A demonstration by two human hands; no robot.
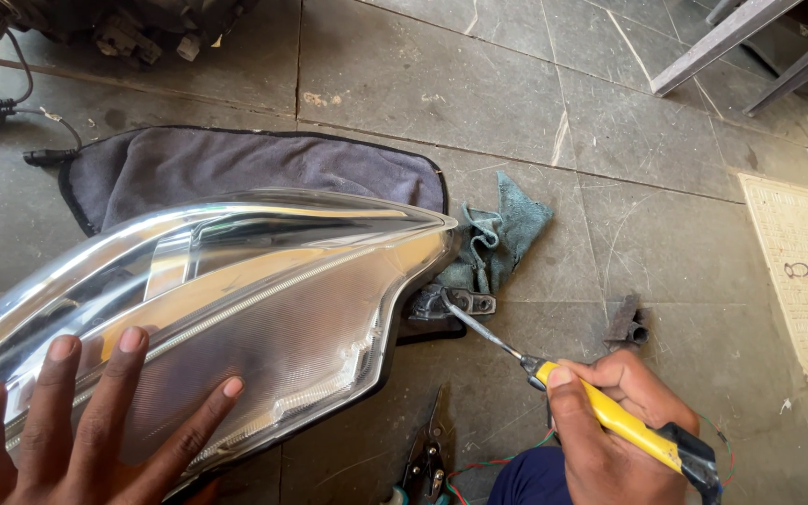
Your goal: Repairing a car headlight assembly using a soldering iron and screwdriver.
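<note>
the headlight (pixel 236 309) is one long, clear-lensed car lamp with a shiny chrome inside, a ribbed lower reflector and a pointed tip toward the right; it lies on the floor, partly over one dark grey towel (pixel 236 168). its black mounting bracket (pixel 455 302) sticks out at the right edge. the left hand (pixel 77 430) lies flat on the lens, fingers spread wide, holding nothing, only pressing. the right hand (pixel 610 421) has its grip closed around one yellow-handled screwdriver (pixel 600 411), whose metal tip meets the bracket. just beyond the bracket lies one crumpled teal rag (pixel 502 234). one small dark metal piece (pixel 627 323) sits apart to the right. one pair of pliers (pixel 427 458) lies near the bottom edge, beside thin red and green wires (pixel 488 463). the floor (pixel 423 84) is grey stone tile.
</note>
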